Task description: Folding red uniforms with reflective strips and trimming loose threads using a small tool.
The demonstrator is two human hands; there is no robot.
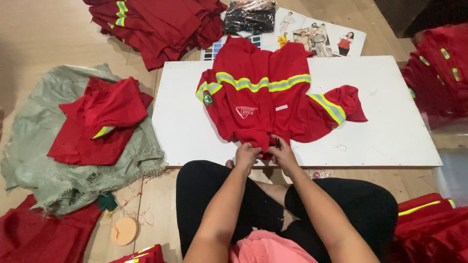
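A red work shirt with yellow-and-grey reflective stripes lies spread on a white board on the floor. Its chest carries a small white emblem and one sleeve a green badge. My left hand pinches the near edge of the shirt at the board's front edge. My right hand grips the same edge right beside it, with a small dark tool sticking up between its fingers. I sit cross-legged in black trousers just behind the board.
Heaps of red garments lie at the top left, right and bottom corners. More red cloth rests on a green woven sack. A black bagged item, printed picture sheets and an orange disc lie nearby.
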